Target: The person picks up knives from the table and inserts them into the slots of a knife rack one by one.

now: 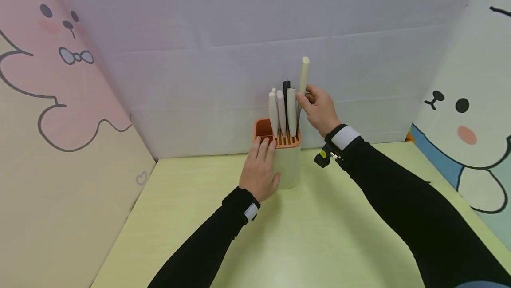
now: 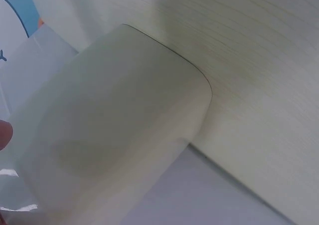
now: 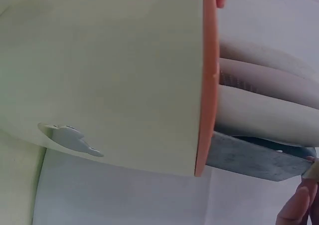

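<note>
Meanwhile the left hand [image 1: 259,168] rests flat-fingered against the knife block [image 1: 288,163]; the right hand [image 1: 319,109] pinches a cream-handled knife [image 1: 304,75].

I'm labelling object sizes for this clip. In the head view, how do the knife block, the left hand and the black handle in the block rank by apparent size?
1. Knife block, largest, though the left hand hides part of it.
2. Left hand, close behind; it is nearer the camera, so its lead over true size is unsure.
3. Black handle, clearly smallest, only its top showing.
</note>
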`<state>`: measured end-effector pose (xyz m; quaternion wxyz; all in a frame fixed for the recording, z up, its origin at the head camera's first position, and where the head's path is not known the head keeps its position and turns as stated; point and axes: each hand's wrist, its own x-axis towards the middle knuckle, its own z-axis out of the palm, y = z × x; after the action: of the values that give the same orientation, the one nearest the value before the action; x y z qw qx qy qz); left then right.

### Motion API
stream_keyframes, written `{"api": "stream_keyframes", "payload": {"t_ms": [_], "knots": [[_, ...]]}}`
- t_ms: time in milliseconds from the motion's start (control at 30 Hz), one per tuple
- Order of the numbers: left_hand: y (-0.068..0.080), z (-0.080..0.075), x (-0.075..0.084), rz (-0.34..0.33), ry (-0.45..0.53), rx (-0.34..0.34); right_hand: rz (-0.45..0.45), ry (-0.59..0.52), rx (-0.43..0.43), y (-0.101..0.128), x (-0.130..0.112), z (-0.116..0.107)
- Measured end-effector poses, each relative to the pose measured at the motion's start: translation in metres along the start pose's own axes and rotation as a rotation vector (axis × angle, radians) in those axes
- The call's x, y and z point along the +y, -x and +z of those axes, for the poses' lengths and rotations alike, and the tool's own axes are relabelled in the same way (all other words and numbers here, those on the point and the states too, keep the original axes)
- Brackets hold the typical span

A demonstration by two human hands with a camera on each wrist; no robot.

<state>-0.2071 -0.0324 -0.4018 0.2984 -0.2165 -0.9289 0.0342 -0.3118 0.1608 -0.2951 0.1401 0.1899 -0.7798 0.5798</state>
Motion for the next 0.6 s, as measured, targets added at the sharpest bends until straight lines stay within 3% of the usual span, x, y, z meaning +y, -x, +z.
{"api": "stream_keyframes", "payload": {"t_ms": [233, 600], "knots": [[-0.002, -0.001, 0.0, 0.011, -0.018, 0.003, 0.084, -0.03, -0.019, 0.002, 0.009, 0.001], [0.0, -0.002, 0.0, 0.012, -0.029, -0.002, 0.097, 0.032, -0.222, 0.006, 0.025, 0.003]]}}
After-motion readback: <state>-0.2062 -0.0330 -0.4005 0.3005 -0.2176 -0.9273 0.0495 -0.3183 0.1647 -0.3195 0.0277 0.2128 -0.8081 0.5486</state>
